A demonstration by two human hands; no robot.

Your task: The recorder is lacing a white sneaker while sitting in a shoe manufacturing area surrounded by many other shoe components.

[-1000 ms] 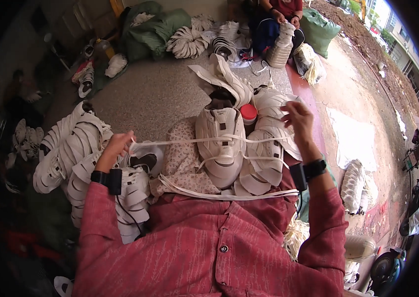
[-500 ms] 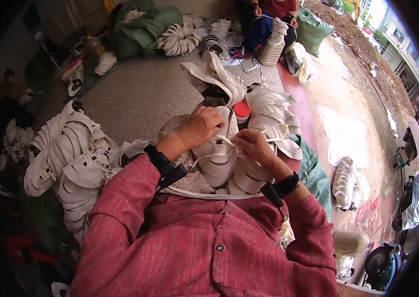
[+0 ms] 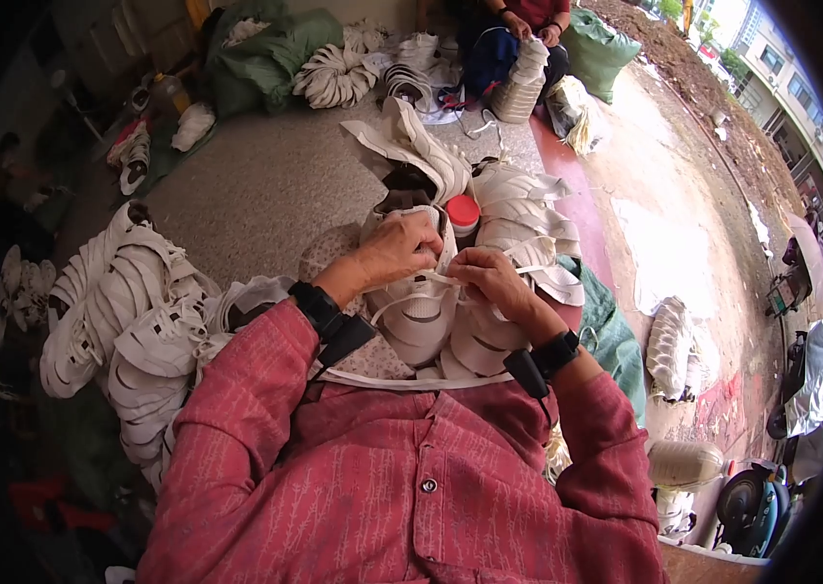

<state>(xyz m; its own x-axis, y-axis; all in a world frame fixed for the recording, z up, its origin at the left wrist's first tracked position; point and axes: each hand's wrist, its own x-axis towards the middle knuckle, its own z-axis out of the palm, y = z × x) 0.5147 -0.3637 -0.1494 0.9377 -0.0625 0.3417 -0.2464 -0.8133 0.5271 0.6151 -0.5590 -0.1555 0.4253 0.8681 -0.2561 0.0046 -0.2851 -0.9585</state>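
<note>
A white shoe upper (image 3: pixel 415 329) lies in front of me at my lap, its toe pointing toward my body. My left hand (image 3: pixel 392 249) rests over its upper opening with the fingers curled in, and what they grip is hidden. In my right hand (image 3: pixel 489 278) the thumb and forefinger pinch a white shoelace (image 3: pixel 438 278) just right of the upper. A loop of lace hangs over the left side of the upper. More white uppers (image 3: pixel 484 346) lie under my right hand. Just beyond my hands stands a small jar with a red lid (image 3: pixel 463 210).
Stacked white uppers (image 3: pixel 124 292) are heaped at my left, and another stack (image 3: pixel 523 209) lies beyond my right hand. Green sacks (image 3: pixel 601 54) stand at the back. A co-worker (image 3: pixel 533 24) in a red top handles a stack of uppers (image 3: pixel 520 83) there.
My right hand has drawn slightly closer to my left, and the lace stretch between them looks shorter. The co-worker's hands have lowered onto their stack. The whole view has shifted a little.
</note>
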